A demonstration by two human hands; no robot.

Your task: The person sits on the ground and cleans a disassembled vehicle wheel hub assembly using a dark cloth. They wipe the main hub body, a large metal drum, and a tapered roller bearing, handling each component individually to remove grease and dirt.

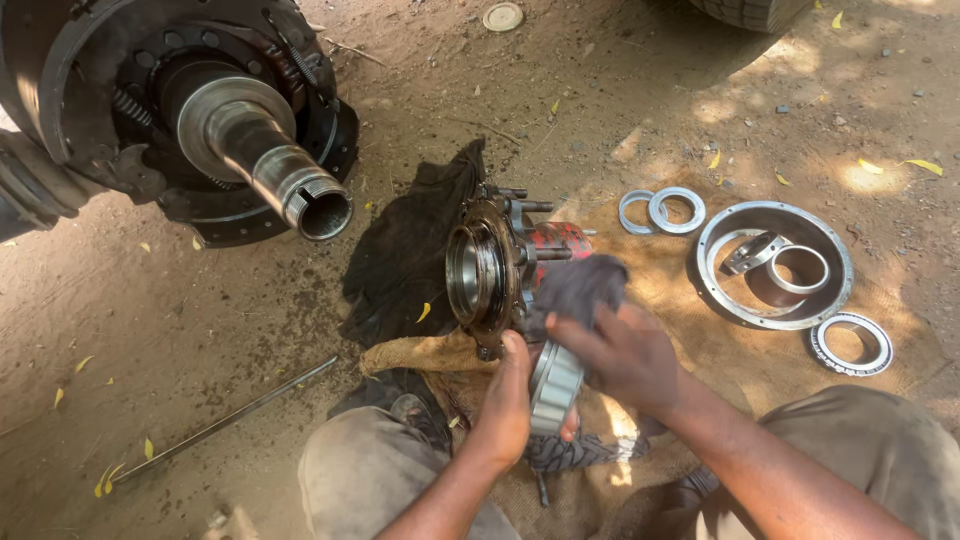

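Seen from above by a person sitting on dusty, leaf-strewn ground, the far left is filled by a bare axle spindle [262,150], a shiny steel tube jutting toward the middle from a dark brake backing plate [90,80] with springs around it. Below it a thin metal rod [225,420] lies slanted on the dirt. Moving toward the centre, a black cloth [410,250] is spread on the ground, and against its right edge a greasy wheel hub [490,275] stands on its edge on a piece of burlap sacking [690,330], its round bore facing left and its studs and red-painted body pointing right. Just in front of the hub, between the person's knees, the left hand [505,405] cups a tapered roller bearing [553,387], fingers curled around its lower side so it sits upright in the palm. The right hand [625,355] presses a bunched grey rag [578,285] onto the top of the same bearing, fingers closed over the cloth. Further right on the sacking lie two flat steel rings [662,211], overlapping each other, then a wide shallow metal cover [718,280] lying open side up with a smaller ring [800,270] and another small metal part inside it. At the far right, just beside the cover's lower edge, a second bearing [851,344] rests flat. A tyre [750,10] shows at the top edge.
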